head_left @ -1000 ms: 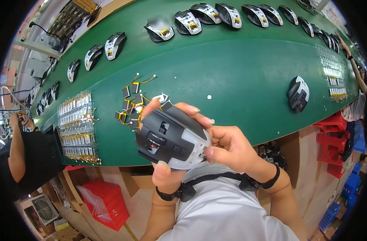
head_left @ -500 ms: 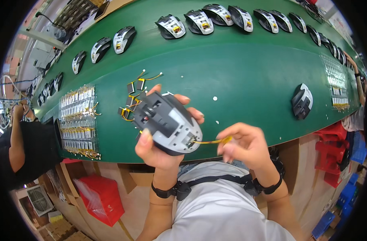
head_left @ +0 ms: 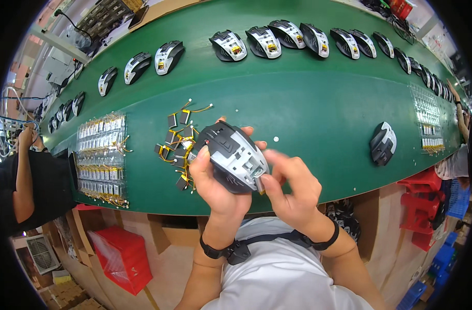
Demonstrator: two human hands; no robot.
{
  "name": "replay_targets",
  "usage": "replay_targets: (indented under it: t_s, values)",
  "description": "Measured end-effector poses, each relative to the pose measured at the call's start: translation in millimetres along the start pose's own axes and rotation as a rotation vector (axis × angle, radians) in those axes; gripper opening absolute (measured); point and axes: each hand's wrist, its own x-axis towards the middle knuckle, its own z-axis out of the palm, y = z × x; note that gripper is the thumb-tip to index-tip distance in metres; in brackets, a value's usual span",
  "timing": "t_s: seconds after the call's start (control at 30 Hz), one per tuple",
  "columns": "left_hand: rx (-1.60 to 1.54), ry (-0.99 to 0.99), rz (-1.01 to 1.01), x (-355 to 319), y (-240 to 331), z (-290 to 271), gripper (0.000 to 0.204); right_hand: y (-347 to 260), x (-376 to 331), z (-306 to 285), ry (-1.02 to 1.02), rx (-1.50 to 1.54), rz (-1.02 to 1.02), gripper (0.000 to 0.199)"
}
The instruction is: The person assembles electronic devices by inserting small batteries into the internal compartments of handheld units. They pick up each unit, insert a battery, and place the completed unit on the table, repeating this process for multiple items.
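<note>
My left hand [head_left: 218, 188] is closed around a black and grey computer mouse [head_left: 223, 163], tilted with its wheel end up and left. At the mouse's lower right end is an opening in the light grey shell. There my right hand [head_left: 297, 188] pinches a small battery [head_left: 260, 183] with thumb and forefinger. The fingers cover most of the battery, and its wires are largely hidden. Beside the mouse, on the left, several loose batteries [head_left: 179, 155] with thin coloured wires lie in a pile on the green table [head_left: 318, 108].
A clear tray of batteries [head_left: 101, 160] stands at the left, and another tray [head_left: 430, 119] at the right. One mouse [head_left: 383, 143] lies alone on the right; a row of mice [head_left: 267, 41] runs along the back. A co-worker's arm [head_left: 23, 170] shows at the far left.
My right hand has moved left to the mouse, and the wire no longer stretches out between them. The mouse has shifted slightly right and turned, uncovering more of the battery pile.
</note>
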Motion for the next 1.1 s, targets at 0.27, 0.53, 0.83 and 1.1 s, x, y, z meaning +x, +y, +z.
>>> replay_targets:
  t_s: [0.27,0.53,0.83,1.1]
  values:
    - [-0.055,-0.041,-0.132,2.5,6.9,-10.7,0.064,7.5,4.9,-15.2,-0.232,-0.157,-0.324,0.039]
    - [-0.067,-0.148,-0.193,0.8,11.6,-12.6,0.065,8.2,24.2,-32.0,-0.371,-0.077,-0.550,0.034]
    - [0.005,-0.200,-0.170,-3.7,15.6,-4.5,0.068,4.5,26.4,-37.0,-0.391,-0.060,-0.611,0.031]
    - [0.163,-0.174,-0.153,-11.9,9.1,8.6,0.067,-6.0,38.0,-42.4,-0.360,0.057,-0.050,0.019]
